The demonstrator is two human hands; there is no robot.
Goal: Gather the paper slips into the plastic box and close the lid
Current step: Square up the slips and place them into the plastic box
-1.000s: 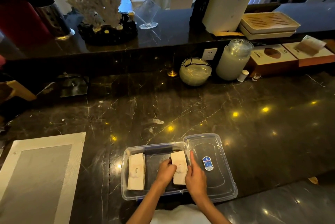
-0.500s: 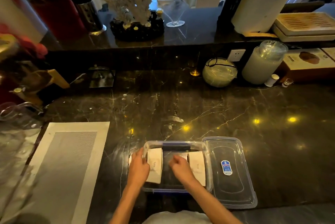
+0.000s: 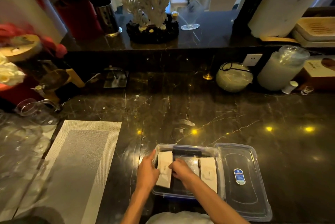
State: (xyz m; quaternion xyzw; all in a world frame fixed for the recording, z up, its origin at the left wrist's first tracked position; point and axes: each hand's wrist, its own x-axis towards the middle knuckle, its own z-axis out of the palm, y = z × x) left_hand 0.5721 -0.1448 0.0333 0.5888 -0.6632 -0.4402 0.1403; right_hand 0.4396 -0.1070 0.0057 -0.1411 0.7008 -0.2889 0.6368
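A clear plastic box point(image 3: 186, 147) sits on the dark marble counter near its front edge. Two stacks of cream paper slips printed "love" stand inside: a left stack point(image 3: 164, 162) and a right stack point(image 3: 208, 174). My left hand point(image 3: 147, 171) presses against the left stack's outer side at the box's left wall. My right hand point(image 3: 181, 170) is inside the box, fingers on the left stack's inner side. The clear lid point(image 3: 241, 178) with a blue label lies flat on the counter, touching the box's right side.
A grey woven placemat point(image 3: 78, 165) lies to the left, with clear glassware point(image 3: 27, 133) beyond it. Along the back stand a round glass jar point(image 3: 233, 77), a tall lidded jar point(image 3: 281, 68) and small cups. A raised shelf holds a coral ornament point(image 3: 151, 6).
Both hands left the right stack and shifted to the left stack, now squeezing it from both sides. The view swung left, so the box appears further right.
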